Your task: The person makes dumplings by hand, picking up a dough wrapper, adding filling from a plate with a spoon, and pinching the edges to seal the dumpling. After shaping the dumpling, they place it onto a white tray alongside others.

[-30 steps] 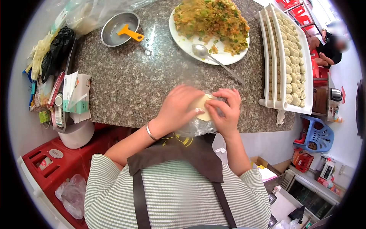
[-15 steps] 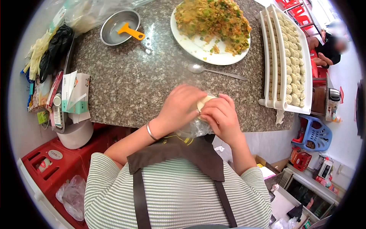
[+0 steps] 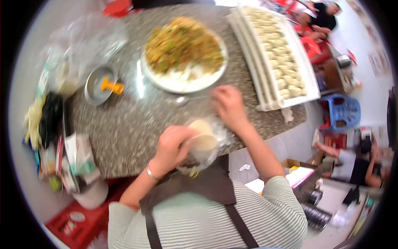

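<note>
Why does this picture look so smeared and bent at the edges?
Head view: the whole frame is motion-blurred, so the right hand, the spoon and the plate of filling are soft. The fisheye lens bends the granite counter and the dumpling tray, with black corners around it. A pale glare streak lies beside the plate.

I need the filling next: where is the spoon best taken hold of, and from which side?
Take the spoon by its handle end, probably from the right, where the right hand already reaches. It lies flat on the counter just below the plate, bowl to the left. The picture is blurred, so the handle's exact line is unclear.
</note>
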The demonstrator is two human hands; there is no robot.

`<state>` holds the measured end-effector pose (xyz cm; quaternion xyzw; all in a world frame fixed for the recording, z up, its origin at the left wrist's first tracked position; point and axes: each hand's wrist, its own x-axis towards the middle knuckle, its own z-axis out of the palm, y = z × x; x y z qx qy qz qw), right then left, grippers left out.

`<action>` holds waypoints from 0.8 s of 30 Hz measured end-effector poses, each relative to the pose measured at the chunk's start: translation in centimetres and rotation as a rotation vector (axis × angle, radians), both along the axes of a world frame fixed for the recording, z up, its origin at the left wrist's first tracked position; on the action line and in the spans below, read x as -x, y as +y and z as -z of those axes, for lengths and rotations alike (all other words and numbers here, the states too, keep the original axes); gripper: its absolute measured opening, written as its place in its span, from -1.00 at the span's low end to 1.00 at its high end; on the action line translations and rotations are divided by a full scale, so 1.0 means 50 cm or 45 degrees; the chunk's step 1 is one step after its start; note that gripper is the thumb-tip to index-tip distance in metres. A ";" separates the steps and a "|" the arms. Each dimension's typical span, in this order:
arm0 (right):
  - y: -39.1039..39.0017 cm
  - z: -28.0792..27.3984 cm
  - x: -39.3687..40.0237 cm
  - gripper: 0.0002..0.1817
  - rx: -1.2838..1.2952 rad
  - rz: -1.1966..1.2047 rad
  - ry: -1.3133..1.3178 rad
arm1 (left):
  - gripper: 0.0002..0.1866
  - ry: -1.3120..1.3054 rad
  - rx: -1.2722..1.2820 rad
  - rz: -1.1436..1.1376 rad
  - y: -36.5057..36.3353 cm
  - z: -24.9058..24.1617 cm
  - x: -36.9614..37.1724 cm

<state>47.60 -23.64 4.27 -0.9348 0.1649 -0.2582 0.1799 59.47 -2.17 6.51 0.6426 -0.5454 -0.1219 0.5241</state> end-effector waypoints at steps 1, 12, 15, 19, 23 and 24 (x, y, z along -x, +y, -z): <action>-0.004 0.013 -0.005 -0.76 -0.080 -0.061 -0.036 | -0.85 -0.012 -0.016 -0.032 0.000 0.002 -0.002; 0.016 -0.028 0.025 -0.83 -0.823 0.018 -0.156 | -0.73 1.392 0.044 -0.112 0.008 0.011 -0.037; 0.010 -0.043 0.026 -0.76 -0.839 0.092 -0.085 | -0.69 1.651 0.099 -0.062 0.013 -0.010 -0.049; -0.002 -0.091 0.022 -0.64 -0.555 0.029 -0.120 | -0.65 1.861 0.103 0.022 0.032 -0.018 -0.078; -0.008 -0.077 0.027 -0.64 -0.316 0.232 -0.061 | -0.64 1.835 0.086 -0.085 0.037 -0.014 -0.092; -0.008 -0.065 0.027 -0.63 -0.281 0.306 -0.025 | -0.64 1.797 0.084 -0.075 0.033 -0.011 -0.094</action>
